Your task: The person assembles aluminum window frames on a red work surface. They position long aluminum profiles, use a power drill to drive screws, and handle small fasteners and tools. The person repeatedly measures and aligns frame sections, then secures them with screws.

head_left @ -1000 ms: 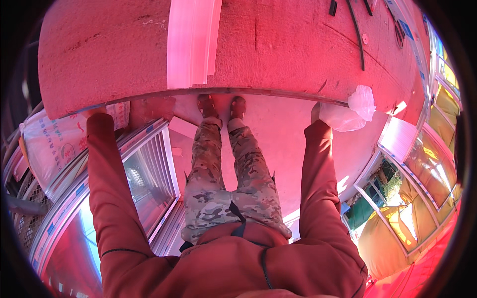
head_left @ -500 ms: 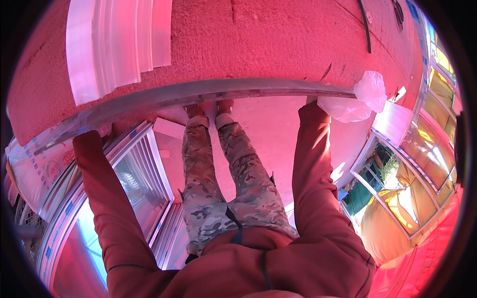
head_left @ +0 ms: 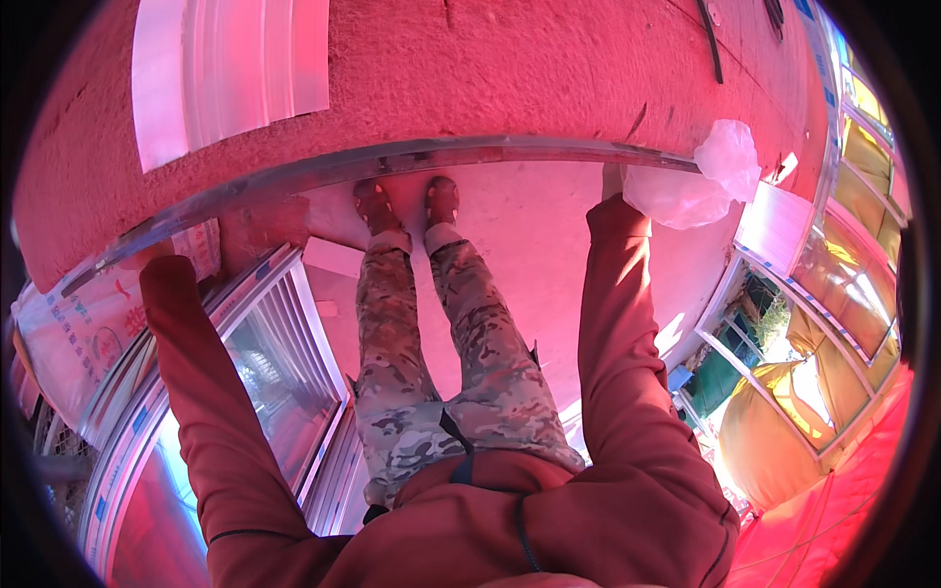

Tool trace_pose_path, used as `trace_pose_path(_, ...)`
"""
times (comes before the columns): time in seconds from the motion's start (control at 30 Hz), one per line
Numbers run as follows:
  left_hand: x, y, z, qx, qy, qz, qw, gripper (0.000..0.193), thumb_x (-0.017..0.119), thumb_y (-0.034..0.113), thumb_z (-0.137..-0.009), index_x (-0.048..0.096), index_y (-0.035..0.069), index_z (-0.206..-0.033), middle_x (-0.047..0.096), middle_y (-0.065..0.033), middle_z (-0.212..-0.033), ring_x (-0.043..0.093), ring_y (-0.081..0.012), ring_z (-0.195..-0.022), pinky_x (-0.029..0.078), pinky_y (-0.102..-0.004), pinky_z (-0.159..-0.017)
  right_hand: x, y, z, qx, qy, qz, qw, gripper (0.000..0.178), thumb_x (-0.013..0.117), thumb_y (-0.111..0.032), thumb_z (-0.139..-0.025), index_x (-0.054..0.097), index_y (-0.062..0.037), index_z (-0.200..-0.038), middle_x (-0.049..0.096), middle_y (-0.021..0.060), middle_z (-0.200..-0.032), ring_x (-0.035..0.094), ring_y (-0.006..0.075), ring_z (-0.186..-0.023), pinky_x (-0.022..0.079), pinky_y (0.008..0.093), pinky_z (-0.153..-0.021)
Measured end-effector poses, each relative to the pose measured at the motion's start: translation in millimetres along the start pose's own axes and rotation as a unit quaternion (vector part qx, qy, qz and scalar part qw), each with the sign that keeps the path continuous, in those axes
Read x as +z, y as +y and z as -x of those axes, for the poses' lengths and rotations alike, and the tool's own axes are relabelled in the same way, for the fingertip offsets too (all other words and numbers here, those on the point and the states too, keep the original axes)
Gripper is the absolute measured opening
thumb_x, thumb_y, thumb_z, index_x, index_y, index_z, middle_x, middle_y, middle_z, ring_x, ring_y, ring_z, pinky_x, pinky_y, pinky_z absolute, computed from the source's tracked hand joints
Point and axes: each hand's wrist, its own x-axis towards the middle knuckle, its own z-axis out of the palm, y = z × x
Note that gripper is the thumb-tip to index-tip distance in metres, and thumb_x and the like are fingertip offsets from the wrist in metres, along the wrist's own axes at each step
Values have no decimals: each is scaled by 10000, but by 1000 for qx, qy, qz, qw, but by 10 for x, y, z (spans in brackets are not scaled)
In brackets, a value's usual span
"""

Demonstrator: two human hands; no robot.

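A long, thin dark-grey metal strip [head_left: 412, 152] runs along the near edge of the red-covered table [head_left: 529, 78]. My left hand [head_left: 145, 255] is near the strip's left end; only a little skin shows beyond the cuff. Toward the right end, my right hand [head_left: 613, 180] reaches up to the strip's near side, beside a crumpled clear plastic bag [head_left: 676, 196]. The fingers of both hands are hidden, so their grip on the strip does not show.
Pale metal profiles [head_left: 230, 69] lie on the table at the far left. Framed window panels [head_left: 279, 363] lean beside my left arm, near a white printed sack [head_left: 83, 328]. A narrow dark bar [head_left: 711, 44] lies at the far right. More frames [head_left: 784, 392] stand right.
The table and strip appear slightly higher in the picture, showing more of my shoes. Both hands shift up a little with them, and slightly more of the left hand shows.
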Motion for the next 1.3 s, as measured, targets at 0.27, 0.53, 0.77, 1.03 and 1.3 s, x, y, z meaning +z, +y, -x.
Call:
trace_pose_path(0.27,206,-231,-298,70,-29,-269,960,416,523,450,-919,643,101,-1112,642,-101,-1142,607,-266,-1035,454,-397,-942,-267,-10,302,-36,-92,-20,995,330,444,-341,-983,542,-76,-1152,620,90,-1016,572,242,-940,444,430,-870)
trace_pose_path(0.53,244,-596,-407,115,-26,-351,929,409,535,456,-909,663,108,-1082,659,-98,-1110,622,-272,-1008,467,-401,-924,-347,-132,403,-24,-37,-29,999,331,459,-344,-976,540,-73,-1149,623,94,-996,579,246,-919,450,434,-857)
trace_pose_path(0.77,191,-827,-376,123,-23,-404,906,403,546,462,-901,680,115,-1055,674,-96,-1082,635,-276,-984,478,-403,-909,-368,-123,439,0,21,-43,999,337,482,-347,-966,535,-71,-1151,621,98,-986,584,251,-907,458,441,-851)
trace_pose_path(1.03,74,-1370,-400,151,-32,-468,870,398,558,469,-891,700,122,-1025,690,-94,-1050,650,-281,-956,491,-407,-891,-373,-82,390,12,43,-52,998,346,507,-350,-955,529,-68,-1154,620,103,-974,590,258,-893,467,448,-844)
trace_pose_path(1.3,29,-900,-233,161,-34,-319,933,357,613,432,-867,715,104,-967,707,-98,-992,666,-300,-895,508,-380,-858,-433,-116,446,20,121,-60,991,358,533,-353,-945,524,-65,-1157,618,108,-962,596,265,-879,476,455,-837)
